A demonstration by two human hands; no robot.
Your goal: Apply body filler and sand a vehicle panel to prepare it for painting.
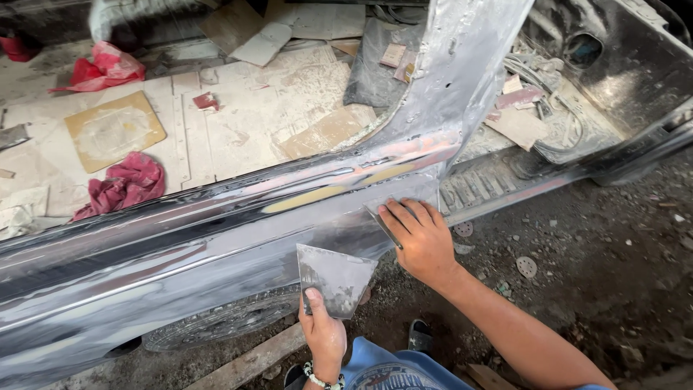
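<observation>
Landmark: the car sill (180, 238), the long stripped and sanded metal body panel running from lower left up to the pillar (462, 65).

Nearest: left hand (323, 334), beaded bracelet (317, 378) at the wrist, closed around the lower narrow end of a flat metal plate (333, 274). Thumb lies over the plate's face, fingers behind it. The plate hangs just below the sill, in front of the wheel (224, 321). It is a thin grey sheet smeared with filler, wider at the top than at the bottom. Long axis roughly upright, broad edge toward the sill, face toward the camera. Judged light and stiff, edges probably sharp, face likely tacky; holding by the narrow bottom corner looks sound.

Next out: right hand (420, 237), fingers together and nearly flat, pressing a small spreader blade (382, 225) against the sill at the foot of the pillar. Only a dark sliver of the blade shows under the fingers; it slants down to the right. Judged thin and slightly springy, gripped along its back edge.

On the sill above the hand: yellow and reddish filler patches (310, 198).

Beyond the sill, inside the shell: dusty floor pan (238, 130), red rags (126, 184), cardboard sheets (114, 130). Right of the pillar: loose wiring (541, 79). Below the sill, on the dirt: used sanding discs (526, 266).
</observation>
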